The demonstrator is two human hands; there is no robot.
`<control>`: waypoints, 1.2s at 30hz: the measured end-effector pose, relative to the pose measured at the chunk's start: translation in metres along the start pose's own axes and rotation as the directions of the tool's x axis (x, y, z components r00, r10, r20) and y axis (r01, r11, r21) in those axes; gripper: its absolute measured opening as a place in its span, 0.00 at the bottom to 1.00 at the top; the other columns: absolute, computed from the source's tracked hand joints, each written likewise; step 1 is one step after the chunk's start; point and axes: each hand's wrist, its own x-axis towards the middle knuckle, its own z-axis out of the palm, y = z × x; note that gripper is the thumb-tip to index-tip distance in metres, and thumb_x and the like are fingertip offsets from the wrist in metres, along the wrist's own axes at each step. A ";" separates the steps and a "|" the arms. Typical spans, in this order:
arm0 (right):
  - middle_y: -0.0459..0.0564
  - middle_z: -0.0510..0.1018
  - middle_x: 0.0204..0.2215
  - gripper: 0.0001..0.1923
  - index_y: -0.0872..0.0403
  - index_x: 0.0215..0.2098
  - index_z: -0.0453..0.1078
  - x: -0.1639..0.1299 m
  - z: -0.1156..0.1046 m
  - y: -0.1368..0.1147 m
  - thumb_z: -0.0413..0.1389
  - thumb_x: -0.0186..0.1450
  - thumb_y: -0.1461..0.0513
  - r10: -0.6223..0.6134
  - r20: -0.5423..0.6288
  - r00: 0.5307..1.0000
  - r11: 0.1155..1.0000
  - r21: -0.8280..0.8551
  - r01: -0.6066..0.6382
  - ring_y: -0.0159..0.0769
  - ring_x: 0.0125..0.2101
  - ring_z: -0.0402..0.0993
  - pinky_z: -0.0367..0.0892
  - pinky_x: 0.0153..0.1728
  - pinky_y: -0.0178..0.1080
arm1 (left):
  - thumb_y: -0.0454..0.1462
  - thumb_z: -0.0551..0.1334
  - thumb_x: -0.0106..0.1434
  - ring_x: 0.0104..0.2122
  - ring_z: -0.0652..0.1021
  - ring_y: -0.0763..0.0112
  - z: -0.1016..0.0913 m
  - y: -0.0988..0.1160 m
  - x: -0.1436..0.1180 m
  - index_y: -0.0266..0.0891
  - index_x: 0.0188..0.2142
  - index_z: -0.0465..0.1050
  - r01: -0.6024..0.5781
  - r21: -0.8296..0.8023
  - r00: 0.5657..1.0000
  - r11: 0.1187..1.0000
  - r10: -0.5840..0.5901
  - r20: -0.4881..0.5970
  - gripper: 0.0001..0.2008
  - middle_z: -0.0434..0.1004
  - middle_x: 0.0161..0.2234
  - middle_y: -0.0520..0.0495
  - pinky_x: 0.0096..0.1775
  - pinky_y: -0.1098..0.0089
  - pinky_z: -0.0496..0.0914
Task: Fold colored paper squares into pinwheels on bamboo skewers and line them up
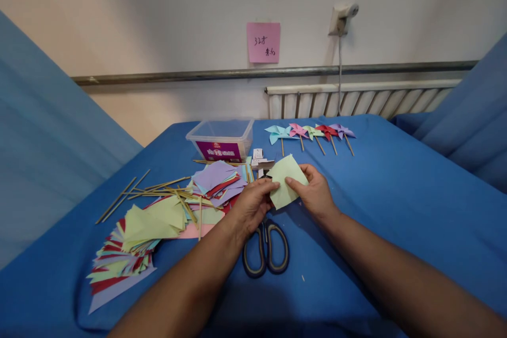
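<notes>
A light green paper square [285, 179] is held above the blue table [396, 195], pinched from both sides. My left hand [253, 203] grips its left edge and my right hand [315, 193] grips its right side. Black-handled scissors [266, 253] lie on the table just below my hands, partly hidden by my left hand. Stacks of coloured paper squares [158, 222] spread out to the left of my left hand, with thin wooden sticks [158, 187] scattered over them.
Several finished paper pinwheels [311, 133] on sticks lie in a row at the far side. A clear plastic box [222, 140] with a purple label stands far left of them. Small white items [259, 161] lie behind my hands. Blue partitions rise at both sides.
</notes>
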 end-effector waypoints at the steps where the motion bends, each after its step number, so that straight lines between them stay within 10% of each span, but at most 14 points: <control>1: 0.49 0.79 0.34 0.19 0.52 0.38 0.67 0.000 0.000 0.000 0.64 0.52 0.54 0.002 0.003 1.000 1.000 -0.002 -0.002 0.40 0.32 0.76 0.71 0.34 0.42 | 0.34 0.70 0.48 0.27 0.76 0.70 0.000 0.000 0.000 0.36 0.28 0.73 -0.007 0.010 1.000 1.000 0.007 0.000 0.09 0.76 0.26 0.47 0.32 0.70 0.70; 20: 0.48 0.78 0.34 0.17 0.52 0.40 0.65 -0.004 0.003 -0.001 0.62 0.55 0.56 0.010 0.081 0.997 0.993 0.113 -0.019 0.39 0.33 0.76 0.71 0.34 0.41 | 0.32 0.70 0.46 0.23 0.75 0.70 0.002 0.001 -0.002 0.36 0.26 0.70 -0.057 0.060 0.994 0.997 0.062 -0.092 0.10 0.75 0.23 0.48 0.30 0.69 0.70; 28: 0.54 0.64 0.56 0.23 0.48 0.50 0.65 -0.009 -0.005 -0.007 0.55 0.56 0.68 -0.432 0.172 0.886 0.836 -0.291 0.464 0.45 0.58 0.61 0.62 0.56 0.51 | 0.32 0.71 0.45 0.24 0.76 0.69 -0.007 0.007 0.004 0.34 0.26 0.70 -0.108 -0.067 0.989 0.992 0.101 -0.105 0.11 0.77 0.25 0.46 0.30 0.69 0.70; 36: 0.50 0.53 0.62 0.24 0.46 0.46 0.68 -0.012 -0.006 -0.007 0.56 0.54 0.71 -0.447 0.391 0.805 0.696 -0.414 0.587 0.48 0.62 0.53 0.53 0.61 0.56 | 0.31 0.71 0.45 0.23 0.75 0.72 -0.009 0.012 0.004 0.34 0.28 0.72 -0.113 -0.133 0.990 0.985 0.100 -0.098 0.11 0.77 0.25 0.48 0.29 0.70 0.69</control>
